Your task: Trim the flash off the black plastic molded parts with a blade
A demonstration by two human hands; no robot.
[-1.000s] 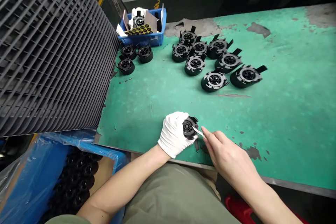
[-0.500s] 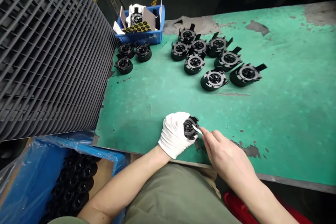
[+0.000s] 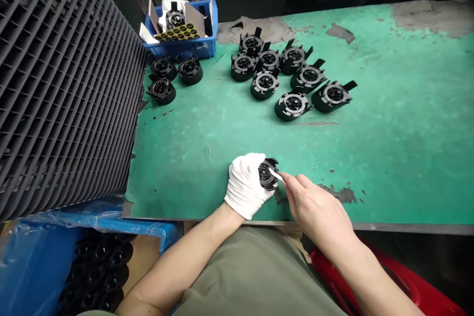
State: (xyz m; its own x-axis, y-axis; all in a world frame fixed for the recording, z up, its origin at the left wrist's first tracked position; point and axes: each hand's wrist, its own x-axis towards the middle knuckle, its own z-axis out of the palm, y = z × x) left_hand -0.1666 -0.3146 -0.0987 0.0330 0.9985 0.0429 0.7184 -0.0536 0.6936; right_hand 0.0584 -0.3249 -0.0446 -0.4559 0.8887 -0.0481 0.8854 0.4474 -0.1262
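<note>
My left hand [image 3: 246,185], in a white glove, is closed round a small round black plastic part [image 3: 267,175] near the front edge of the green table [image 3: 388,158]. My bare right hand [image 3: 314,207] pinches a thin white strip [image 3: 276,175] and holds its tip against the face of that part. The two hands almost touch above the table.
Several similar black round parts with tabs [image 3: 292,79] lie at the middle back, three more [image 3: 174,76] beside a blue bin [image 3: 181,34] holding a sticker sheet. A stack of dark slatted trays [image 3: 62,84] fills the left. A blue-lined box of black parts [image 3: 99,271] sits lower left.
Both hands stay together on the part; the white strip has slid a little further across its face. The view has shifted, so the table things appear lower left of before.
</note>
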